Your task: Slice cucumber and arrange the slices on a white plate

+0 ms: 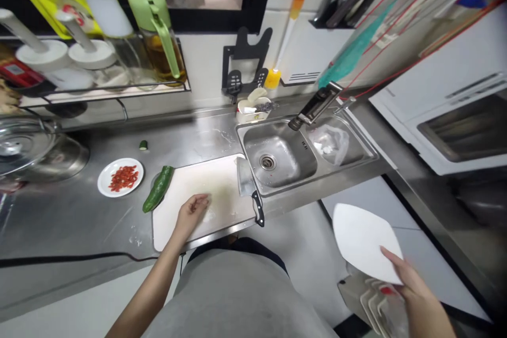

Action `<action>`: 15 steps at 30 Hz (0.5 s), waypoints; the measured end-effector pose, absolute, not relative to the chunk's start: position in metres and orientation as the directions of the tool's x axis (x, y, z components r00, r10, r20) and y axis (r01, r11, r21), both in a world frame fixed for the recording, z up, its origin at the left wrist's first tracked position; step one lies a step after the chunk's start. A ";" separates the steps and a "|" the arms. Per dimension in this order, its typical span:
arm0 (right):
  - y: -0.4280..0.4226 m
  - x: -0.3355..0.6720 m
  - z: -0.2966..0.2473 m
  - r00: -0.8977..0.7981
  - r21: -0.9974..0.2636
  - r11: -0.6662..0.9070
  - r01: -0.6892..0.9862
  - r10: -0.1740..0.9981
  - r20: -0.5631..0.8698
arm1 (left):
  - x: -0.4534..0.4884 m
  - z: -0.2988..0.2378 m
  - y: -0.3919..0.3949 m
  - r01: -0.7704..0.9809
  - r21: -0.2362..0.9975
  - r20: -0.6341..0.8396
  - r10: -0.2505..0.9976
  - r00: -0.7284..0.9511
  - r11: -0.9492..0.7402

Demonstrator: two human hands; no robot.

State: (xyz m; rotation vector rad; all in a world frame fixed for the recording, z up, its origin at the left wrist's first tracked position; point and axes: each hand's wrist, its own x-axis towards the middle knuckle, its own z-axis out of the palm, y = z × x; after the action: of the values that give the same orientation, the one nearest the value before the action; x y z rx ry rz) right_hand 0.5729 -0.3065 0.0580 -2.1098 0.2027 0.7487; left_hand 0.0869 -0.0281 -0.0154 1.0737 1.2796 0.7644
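Plate (362, 240) — in right grip (410, 281)

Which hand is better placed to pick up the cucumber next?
Left. The left hand rests on the cutting board, near the cucumber; the right hand is off to the side holding a white plate.

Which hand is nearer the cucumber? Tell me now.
Left. The left hand rests on the cutting board, just right of the cucumber. The right hand is far off to the right, beyond the counter, holding a white plate.
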 end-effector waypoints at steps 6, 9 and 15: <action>-0.129 0.541 0.016 0.609 -0.770 -0.542 -0.336 0.499 -0.617 | 0.078 -0.020 -0.036 0.106 0.924 -0.379 0.920 0.099 0.369; -0.047 0.506 0.000 0.565 -0.805 -0.508 -0.306 0.584 -0.583 | 0.074 -0.023 -0.042 0.098 0.916 -0.396 0.916 0.065 0.389; 0.082 0.417 -0.039 0.414 -0.853 -0.437 -0.285 0.747 -0.521 | 0.069 -0.026 -0.054 0.094 0.900 -0.427 0.904 0.000 0.425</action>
State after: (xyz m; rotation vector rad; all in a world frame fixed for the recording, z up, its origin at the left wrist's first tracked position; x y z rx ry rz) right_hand 0.4169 0.0819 -0.0387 -1.6289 -0.4132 1.2406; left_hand 0.0692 -0.0545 -0.0258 0.9495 1.4371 0.8182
